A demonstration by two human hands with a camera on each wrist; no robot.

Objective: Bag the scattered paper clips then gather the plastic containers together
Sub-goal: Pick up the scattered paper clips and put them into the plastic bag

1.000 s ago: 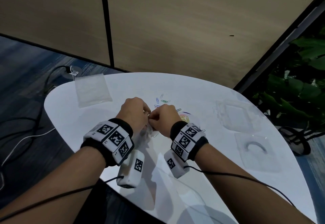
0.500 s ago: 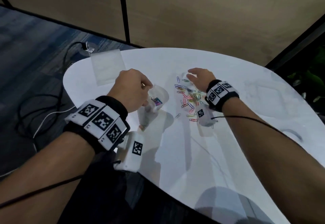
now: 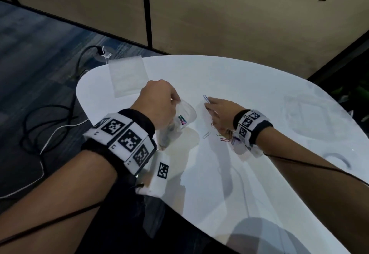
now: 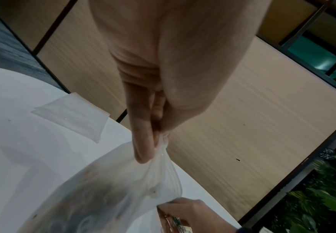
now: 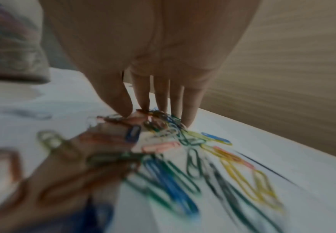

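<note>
The white tabletop point(image 3: 249, 86) is rounded, with wood-panelled walls point(image 3: 239, 14) behind it and a cable point(image 3: 50, 114) trailing over the carpet off its left edge. On the far right of it lie two clear plastic containers, one point(image 3: 301, 108) further back and one point(image 3: 337, 160) nearer the front edge, close together but apart, both well away from the hands. A flat clear bag point(image 3: 128, 76) lies at the back left corner of the tabletop.

The person's left hand point(image 3: 157, 106) holds a second clear bag point(image 3: 179, 120) up off the surface, its rim pinched between thumb and fingers point(image 4: 143, 141); the mouth hangs open toward the right, and some coloured clips show through the plastic.

The right hand point(image 3: 221, 114) lies low over the middle of the tabletop, just beside the bag's mouth, its fingers point(image 5: 161, 97) nearly straight and close together, with the tips pressing down on a heap of coloured paper clips point(image 5: 193, 151). More clips lie spread out under the palm, blurred in the wrist view. One blue clip point(image 3: 206, 98) sits just past the fingertips, and a few loose clips point(image 3: 219, 137) lie near the wrist.
</note>
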